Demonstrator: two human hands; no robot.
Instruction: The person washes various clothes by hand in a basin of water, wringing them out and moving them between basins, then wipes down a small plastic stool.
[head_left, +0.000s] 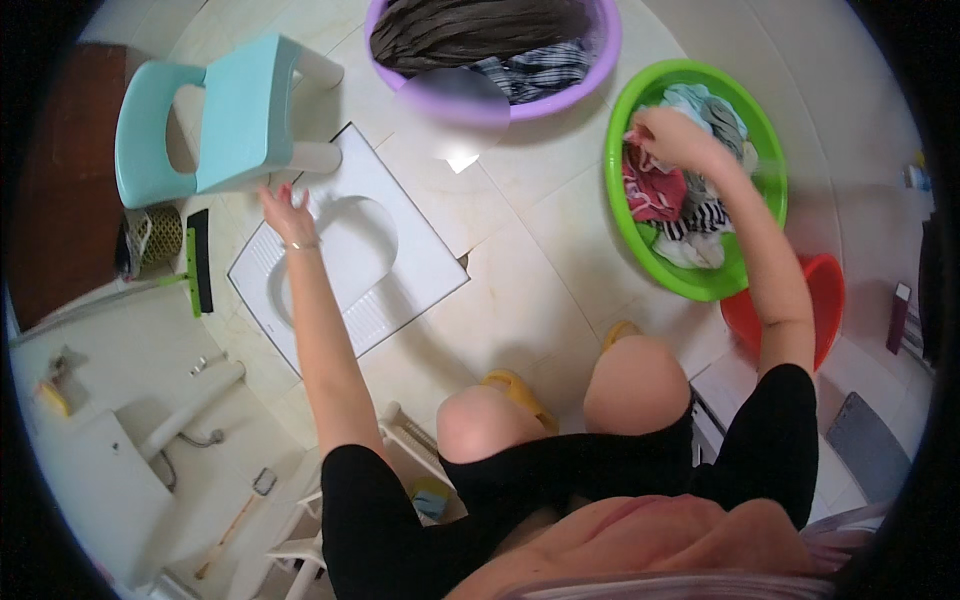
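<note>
My left hand (287, 215) is stretched out over the white squat toilet (375, 300), beside the near edge of a light blue plastic chair (240, 112). Its fingers are apart and nothing shows in them. At the right, my right hand (664, 137) reaches into a green plastic basin (626, 247), its fingers closed on a pinkish piece of cloth (636, 136). Around that hand in the basin lie a red garment (656, 196), a black-and-white striped cloth (697, 219), white cloth (690, 249) and light blue cloth (686, 97).
A purple basin (559, 107) with dark and plaid clothes stands at the top. A red basin (829, 300) sits partly under the green one. At the left are a green squeegee (193, 262), a woven basket (156, 231) and a white washbasin (105, 487). A white plastic rack (409, 435) stands near my legs.
</note>
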